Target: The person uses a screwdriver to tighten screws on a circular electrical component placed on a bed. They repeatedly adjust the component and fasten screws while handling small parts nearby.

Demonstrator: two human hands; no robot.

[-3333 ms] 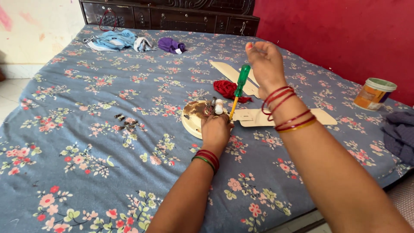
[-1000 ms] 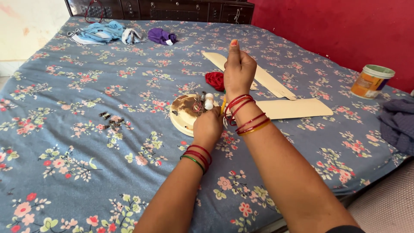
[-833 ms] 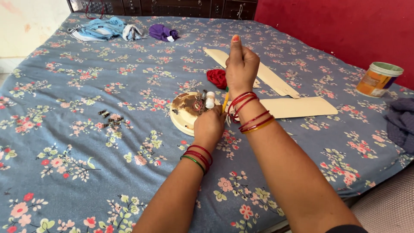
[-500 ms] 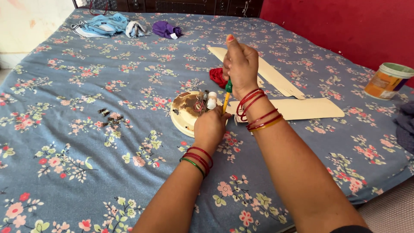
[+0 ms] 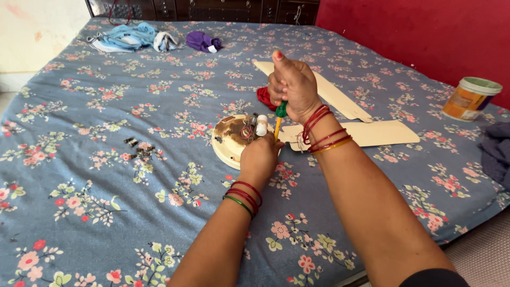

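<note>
On the floral bed (image 5: 106,175), cream fan blades (image 5: 366,133) lie beside a round cream fan motor (image 5: 228,141). The left hand (image 5: 260,159) clamps the motor's near edge; the right hand (image 5: 292,85) is fisted around an upright green-handled screwdriver (image 5: 279,114).

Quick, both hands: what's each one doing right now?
Left hand: closed, gripping the round cream fan part.
Right hand: closed around the green-handled screwdriver.
</note>
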